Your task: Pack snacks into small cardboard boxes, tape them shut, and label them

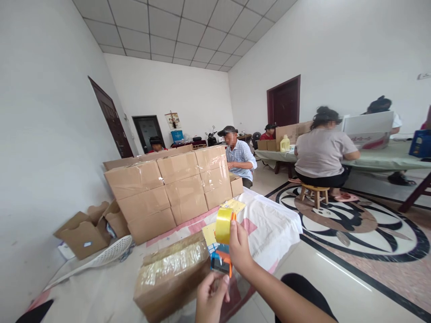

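Observation:
My right hand [239,244] is closed around the orange side of a tape dispenser [221,264], which carries a roll of yellowish clear tape [223,225]. The dispenser is held upright, its blue-and-black cutter end pointing down. Just below that end, my left hand [213,294] has thumb and fingers pinched together; what lies between them is too small to make out. A cardboard box [173,273] with shiny tape along its top sits on the cloth-covered table, left of the dispenser.
Stacked taped cartons [168,190] form a wall across the table [283,211]. Open boxes [82,231] and a white plastic basket [112,253] are at the left. A person [240,157] sits behind the stack; others sit at a green-covered table [384,159] on the right.

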### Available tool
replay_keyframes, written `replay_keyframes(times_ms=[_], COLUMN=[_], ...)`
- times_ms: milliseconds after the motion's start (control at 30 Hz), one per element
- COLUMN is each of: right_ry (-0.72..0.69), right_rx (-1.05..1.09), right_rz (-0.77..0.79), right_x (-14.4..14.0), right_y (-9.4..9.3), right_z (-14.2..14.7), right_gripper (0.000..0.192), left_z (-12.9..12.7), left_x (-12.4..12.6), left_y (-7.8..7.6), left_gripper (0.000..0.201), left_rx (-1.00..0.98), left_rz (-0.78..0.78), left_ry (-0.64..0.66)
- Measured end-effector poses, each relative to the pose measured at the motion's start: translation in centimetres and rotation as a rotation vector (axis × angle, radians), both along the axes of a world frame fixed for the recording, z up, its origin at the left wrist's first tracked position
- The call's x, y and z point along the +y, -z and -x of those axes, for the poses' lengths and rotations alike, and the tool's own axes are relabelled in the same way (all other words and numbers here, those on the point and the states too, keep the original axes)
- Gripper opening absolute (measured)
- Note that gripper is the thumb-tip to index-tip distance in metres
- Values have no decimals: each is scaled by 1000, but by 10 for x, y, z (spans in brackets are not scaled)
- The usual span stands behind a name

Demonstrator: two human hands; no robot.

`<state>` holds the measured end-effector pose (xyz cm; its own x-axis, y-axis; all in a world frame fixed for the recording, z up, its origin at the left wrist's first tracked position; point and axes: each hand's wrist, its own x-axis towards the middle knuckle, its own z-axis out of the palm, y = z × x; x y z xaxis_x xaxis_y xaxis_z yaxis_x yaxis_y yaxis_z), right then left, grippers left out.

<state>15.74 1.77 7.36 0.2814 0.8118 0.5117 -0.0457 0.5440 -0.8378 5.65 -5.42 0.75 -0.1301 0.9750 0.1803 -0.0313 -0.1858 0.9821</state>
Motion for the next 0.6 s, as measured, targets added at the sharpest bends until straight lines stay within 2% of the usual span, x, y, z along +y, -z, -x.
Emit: replay_keyframes(times_ms=[267,600], right_ry=[14,15], right_rx=[-45,99], right_rz=[-12,53], right_x=[1,2], right_y=[3,-4], right_z=[0,2], right_gripper=[48,49], left_z=[7,18], left_x=[7,14], left_y=[5,-2], left_gripper=[62,60], left_rx=[7,-9], left_rz=[58,109], left_ry=[136,269])
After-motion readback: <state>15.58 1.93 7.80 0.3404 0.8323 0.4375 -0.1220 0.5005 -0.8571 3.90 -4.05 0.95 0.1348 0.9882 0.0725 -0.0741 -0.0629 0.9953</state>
